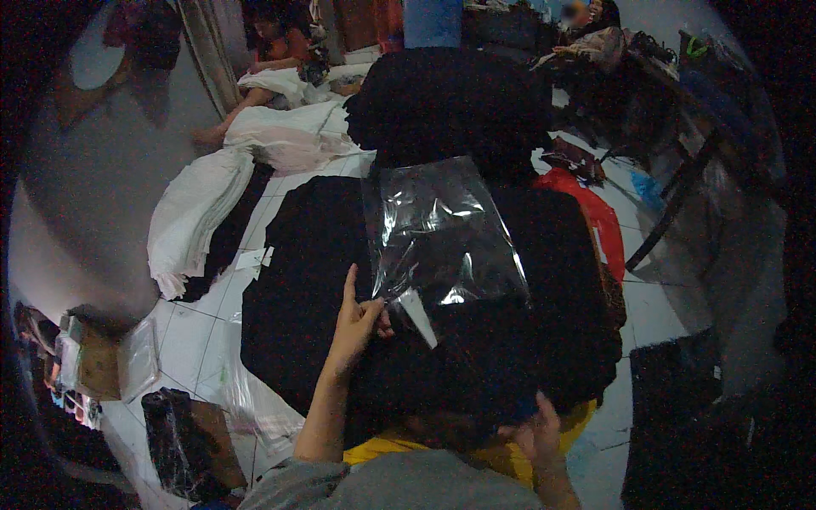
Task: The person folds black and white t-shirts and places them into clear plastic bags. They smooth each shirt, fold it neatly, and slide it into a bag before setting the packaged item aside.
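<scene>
A clear plastic bag point(442, 234), glossy with reflections, lies over a large pile of black cloth point(297, 280) in front of me. My left hand point(361, 323) is at the bag's lower left corner. Its index finger points up, while the thumb and curled fingers close at the bag's edge. Just right of them a narrow white strip point(416, 318) sticks out below the bag. My right hand point(535, 433) is lower right, by the near edge of the black cloth and above yellow fabric point(501, 463); its fingers look apart, with nothing clear in them.
Another black cloth heap point(450, 102) stands beyond. White folded cloths point(200, 208) lie at left, red cloth point(586, 204) at right. A cardboard box point(93, 365) and a black plastic-wrapped bundle point(174, 442) sit lower left. Two people point(276, 42) point(595, 38) are in the background.
</scene>
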Available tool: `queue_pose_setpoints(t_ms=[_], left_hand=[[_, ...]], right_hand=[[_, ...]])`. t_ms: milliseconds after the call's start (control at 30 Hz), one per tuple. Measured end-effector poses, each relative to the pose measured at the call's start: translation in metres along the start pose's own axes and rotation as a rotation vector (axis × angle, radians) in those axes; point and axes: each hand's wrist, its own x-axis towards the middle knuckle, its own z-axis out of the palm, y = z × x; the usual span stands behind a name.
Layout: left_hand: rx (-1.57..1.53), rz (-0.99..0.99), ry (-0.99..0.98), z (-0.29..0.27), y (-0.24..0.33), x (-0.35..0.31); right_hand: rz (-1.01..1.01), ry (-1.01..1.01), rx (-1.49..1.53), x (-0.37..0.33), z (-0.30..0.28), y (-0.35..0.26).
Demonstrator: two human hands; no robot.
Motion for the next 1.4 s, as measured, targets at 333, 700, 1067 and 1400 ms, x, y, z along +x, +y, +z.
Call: queue_pose_setpoints(t_ms=[333,700,1067,1400], left_hand=[[-0.222,-0.037,0.001,-0.022,0.011,-0.019],[0.109,0.072,-0.237,0.046,0.025,-0.005],[0.462,0.520,-0.118,0.076,0.049,0.067],[0.120,0.204,0.123,0.039,0.026,0.089]], right_hand=[[-0.029,-0.467,0.160,0.117,0.085,-0.034],[-0.323,-0.301,0.363,0.074,-0.003,-0.052],[-0.581,0.180,-0.029,0.044,-0.040,-0.034],[-0.333,0.095,0.042,0.150,0.045,-0.097]])
